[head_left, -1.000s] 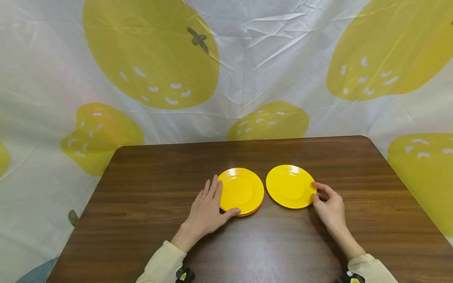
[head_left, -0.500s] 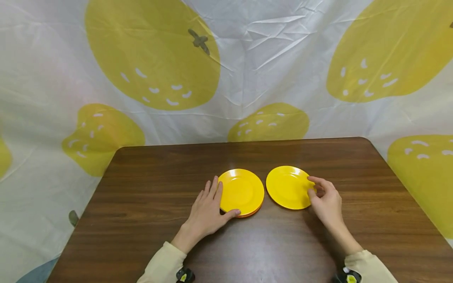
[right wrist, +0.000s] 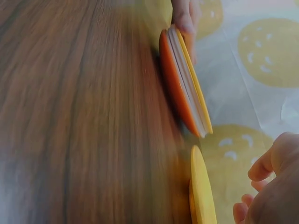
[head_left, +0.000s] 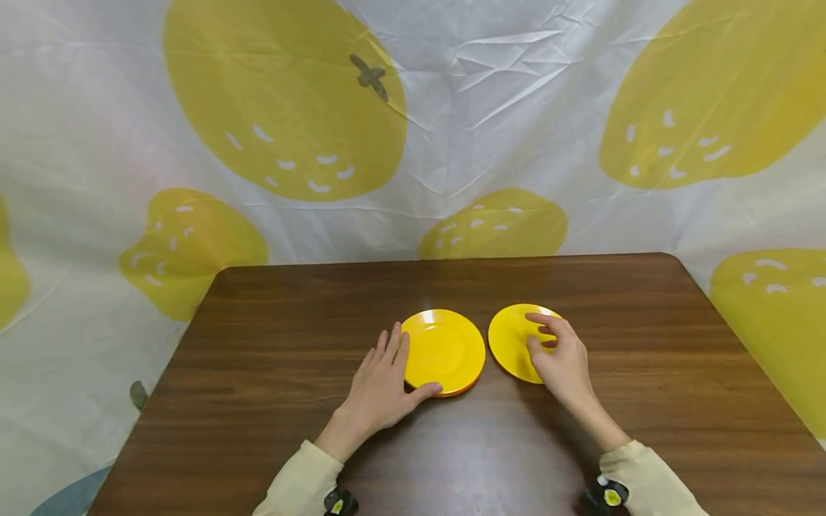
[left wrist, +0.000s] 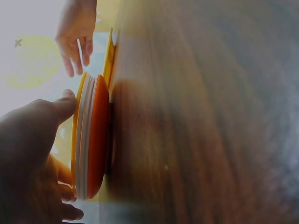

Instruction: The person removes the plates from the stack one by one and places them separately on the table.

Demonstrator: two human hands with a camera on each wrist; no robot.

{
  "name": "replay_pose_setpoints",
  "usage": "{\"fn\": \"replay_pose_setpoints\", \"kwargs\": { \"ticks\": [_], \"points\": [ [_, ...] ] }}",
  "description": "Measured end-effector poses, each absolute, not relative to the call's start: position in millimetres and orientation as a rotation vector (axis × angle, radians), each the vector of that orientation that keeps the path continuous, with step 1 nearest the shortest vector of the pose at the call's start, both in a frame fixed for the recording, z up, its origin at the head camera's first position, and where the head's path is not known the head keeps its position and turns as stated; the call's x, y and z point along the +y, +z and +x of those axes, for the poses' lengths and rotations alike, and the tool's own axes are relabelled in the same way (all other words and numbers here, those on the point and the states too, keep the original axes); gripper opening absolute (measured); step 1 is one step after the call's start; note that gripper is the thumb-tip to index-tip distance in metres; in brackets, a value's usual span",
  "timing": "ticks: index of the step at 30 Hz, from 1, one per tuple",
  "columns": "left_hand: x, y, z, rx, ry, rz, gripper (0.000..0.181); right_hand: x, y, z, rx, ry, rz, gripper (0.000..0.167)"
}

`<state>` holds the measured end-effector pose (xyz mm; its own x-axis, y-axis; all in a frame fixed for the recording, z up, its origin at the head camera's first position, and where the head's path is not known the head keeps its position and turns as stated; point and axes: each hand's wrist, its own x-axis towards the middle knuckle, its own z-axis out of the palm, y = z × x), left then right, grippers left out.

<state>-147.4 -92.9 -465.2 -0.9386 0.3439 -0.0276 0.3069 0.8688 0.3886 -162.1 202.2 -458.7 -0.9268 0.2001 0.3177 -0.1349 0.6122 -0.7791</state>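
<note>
A stack of plates stands mid-table, its top plate (head_left: 445, 351) yellow. From the side, in the left wrist view, white plates and an orange plate (left wrist: 98, 140) show beneath the yellow one. My left hand (head_left: 376, 393) rests at the stack's left edge, thumb on the near rim and fingers spread. Just right of the stack a single yellow plate (head_left: 513, 347) lies flat on the table. Over its right part is my right hand (head_left: 564, 362), thumb and fingers apart and bent; in the right wrist view this hand (right wrist: 275, 182) is clear of the plate (right wrist: 202, 189) and holds nothing.
The brown wooden table (head_left: 290, 322) reaches back to a hanging white cloth (head_left: 323, 236) printed with yellow fruit. The two sets of plates sit side by side with a narrow gap between them.
My right hand has let go of the single plate's right rim and moved left over it. My left hand and the plates have stayed in place.
</note>
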Motion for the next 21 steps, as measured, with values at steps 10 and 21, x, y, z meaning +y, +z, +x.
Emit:
{"fn": "replay_pose_setpoints", "kwargs": {
  "ticks": [10,21],
  "points": [
    [-93.6,-465.1,-145.4,2.937,0.595,0.522,0.107,177.0,-458.7,-163.8,-2.516,1.331,0.08,0.033],
    [-95.1,-464.8,-143.3,2.932,0.611,0.517,0.107,159.4,-466.0,-161.1,-2.539,1.434,0.193,0.034]
  ]
}}
